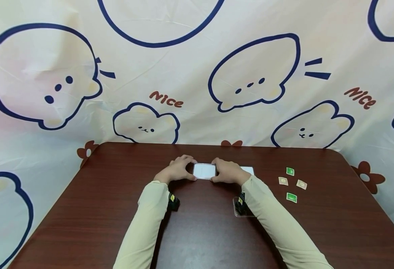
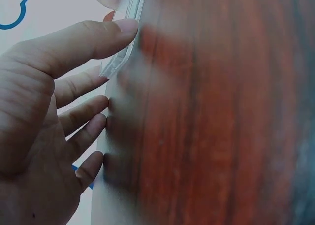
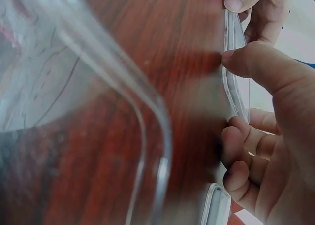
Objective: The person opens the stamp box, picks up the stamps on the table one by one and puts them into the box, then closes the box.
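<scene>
A flat clear plastic case (image 1: 204, 171) with a white face lies lengthwise between both hands, over the far middle of the table. My left hand (image 1: 178, 170) pinches its left end, thumb at the near edge and index finger behind. In the left wrist view the left thumb (image 2: 125, 27) presses the clear rim while the other fingers spread below it. My right hand (image 1: 228, 172) grips the opposite end; its thumb (image 3: 234, 60) is on the case's near edge in the right wrist view. A second white case (image 1: 248, 170) is partly hidden behind the right hand.
A clear plastic lid or tray (image 1: 236, 213) lies under the right wrist. To the right are two green cards (image 1: 291, 197) and two beige cards (image 1: 283, 181), all small. The brown table (image 1: 92, 209) ends at a printed cloth backdrop (image 1: 190, 74).
</scene>
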A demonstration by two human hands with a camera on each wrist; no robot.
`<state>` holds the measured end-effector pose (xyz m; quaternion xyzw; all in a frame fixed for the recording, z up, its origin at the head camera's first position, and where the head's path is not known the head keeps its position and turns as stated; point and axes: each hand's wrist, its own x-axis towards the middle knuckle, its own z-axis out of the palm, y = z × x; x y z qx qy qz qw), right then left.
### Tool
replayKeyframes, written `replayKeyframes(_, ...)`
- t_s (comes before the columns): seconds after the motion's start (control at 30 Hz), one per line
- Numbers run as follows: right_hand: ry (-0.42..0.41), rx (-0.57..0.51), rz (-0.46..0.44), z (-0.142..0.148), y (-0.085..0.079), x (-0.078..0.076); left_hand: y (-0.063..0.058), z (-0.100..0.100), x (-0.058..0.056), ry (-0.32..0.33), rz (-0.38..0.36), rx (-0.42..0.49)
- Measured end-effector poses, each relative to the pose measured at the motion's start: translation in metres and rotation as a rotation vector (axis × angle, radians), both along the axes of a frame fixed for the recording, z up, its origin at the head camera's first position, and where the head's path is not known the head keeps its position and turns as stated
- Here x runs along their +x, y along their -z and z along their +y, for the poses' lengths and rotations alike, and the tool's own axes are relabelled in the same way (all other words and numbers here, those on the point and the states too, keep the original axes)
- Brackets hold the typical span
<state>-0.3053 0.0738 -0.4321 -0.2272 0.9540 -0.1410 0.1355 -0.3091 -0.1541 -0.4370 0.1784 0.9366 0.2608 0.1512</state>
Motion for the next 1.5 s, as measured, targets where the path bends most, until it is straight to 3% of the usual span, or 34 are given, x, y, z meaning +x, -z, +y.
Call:
replayKeyframes(0.37,-0.003,-0.015,-0.008,-0.0001,-0.0005,-0.0005,-0.0005,0.0024,-0.0004,-0.006,0.001,-0.031)
replayKeyframes(1.17,-0.022,0.040,-0.017,-0.0033,-0.0060,-0.0059,0.0000,-0.0020,-0.0059,0.001,0.003,-0.003)
replayKeyframes(1.5,-0.007,0.043,-0.050,-0.0037,-0.0057,-0.0048,-0.0002,-0.0035,0.0013,0.005,-0.006,0.041)
